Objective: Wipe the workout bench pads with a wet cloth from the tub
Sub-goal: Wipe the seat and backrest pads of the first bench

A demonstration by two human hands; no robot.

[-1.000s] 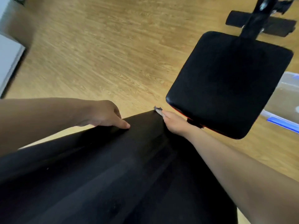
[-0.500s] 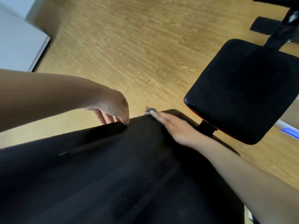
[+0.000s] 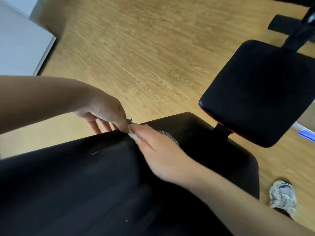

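Overhead, looking down: at the upper left of the frame sits a pale cabinet [image 3: 20,48] on a wooden floor [image 3: 136,48]. Below it, the left hand [image 3: 104,113] reaches in from the left edge to the far rim of a long black bench pad [image 3: 85,184] that fills the lower half of the frame. Its thumb and forefinger are pinched narrow on a small scrap of cloth [image 3: 129,120] at the pad's edge, the other fingers hanging loose over the side. Touching it at centre, the right hand [image 3: 158,150] lies flat with fingers together, pressing down; a grey woven patch, probably more of the same cloth, shows just beside its knuckles. To the right, a smaller square seat pad [image 3: 255,92] stands apart across a narrow gap. Only a blue and clear sliver of what is likely the tub [image 3: 305,133] shows at the right edge, and a sneaker [image 3: 283,196] rests on the floor at lower right.

Because the cloth is bunched small at the rim, it may slip off the edge, or the wipe may miss most of the pad.
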